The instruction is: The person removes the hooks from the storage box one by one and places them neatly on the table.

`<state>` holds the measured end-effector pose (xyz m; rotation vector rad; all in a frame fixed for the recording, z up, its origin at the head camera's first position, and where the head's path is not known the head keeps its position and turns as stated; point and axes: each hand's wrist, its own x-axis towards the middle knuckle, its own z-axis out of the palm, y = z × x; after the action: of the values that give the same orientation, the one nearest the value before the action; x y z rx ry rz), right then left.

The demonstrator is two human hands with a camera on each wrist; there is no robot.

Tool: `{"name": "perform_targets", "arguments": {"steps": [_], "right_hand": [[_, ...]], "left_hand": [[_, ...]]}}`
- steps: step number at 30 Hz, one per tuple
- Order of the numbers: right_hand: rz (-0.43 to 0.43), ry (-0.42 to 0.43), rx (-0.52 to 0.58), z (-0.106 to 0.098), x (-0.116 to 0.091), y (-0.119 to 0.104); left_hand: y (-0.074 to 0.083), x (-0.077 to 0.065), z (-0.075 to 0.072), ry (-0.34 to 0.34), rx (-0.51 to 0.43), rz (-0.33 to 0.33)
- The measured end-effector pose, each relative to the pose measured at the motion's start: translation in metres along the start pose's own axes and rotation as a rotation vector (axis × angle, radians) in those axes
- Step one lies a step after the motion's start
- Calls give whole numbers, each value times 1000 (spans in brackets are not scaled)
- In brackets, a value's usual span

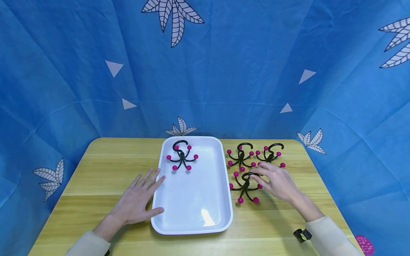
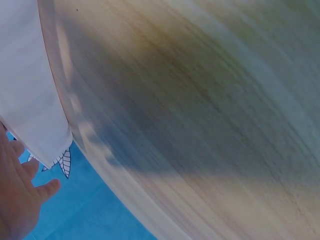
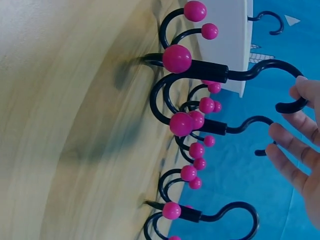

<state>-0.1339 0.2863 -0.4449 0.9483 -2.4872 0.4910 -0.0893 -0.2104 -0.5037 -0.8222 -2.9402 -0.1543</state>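
A black multi-arm hanging hook [image 1: 246, 185] with pink ball tips stands nearest on the table, right of a white tray [image 1: 192, 231]. My right hand [image 1: 278, 179] pinches its curved top between thumb and fingers; the right wrist view shows that same hook [image 3: 205, 70] with the fingertips at its bend. Two more such hooks, a middle one [image 1: 241, 158] and a right one [image 1: 271, 156], stand behind it. Another hook [image 1: 182, 158] stands inside the tray at the far end. My left hand [image 1: 134, 202] lies with spread, straight fingers at the tray's left rim and holds nothing.
A wooden table [image 1: 105, 160] bears the tray and hooks. Blue cloth [image 1: 208, 71] with leaf and triangle prints hangs behind and at the sides. In the left wrist view the tray's white side [image 2: 30, 75] rises beside the fingers.
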Motion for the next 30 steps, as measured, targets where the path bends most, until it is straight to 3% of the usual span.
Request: {"name": "perform_targets", "arguments": {"steps": [10, 30], "right_hand": [[64, -122, -34, -12, 16, -9], [-43, -5, -7, 0, 77, -50]], "left_hand": [[0, -1, 0, 16, -5, -1], [-1, -1, 3, 50, 4, 19]]}}
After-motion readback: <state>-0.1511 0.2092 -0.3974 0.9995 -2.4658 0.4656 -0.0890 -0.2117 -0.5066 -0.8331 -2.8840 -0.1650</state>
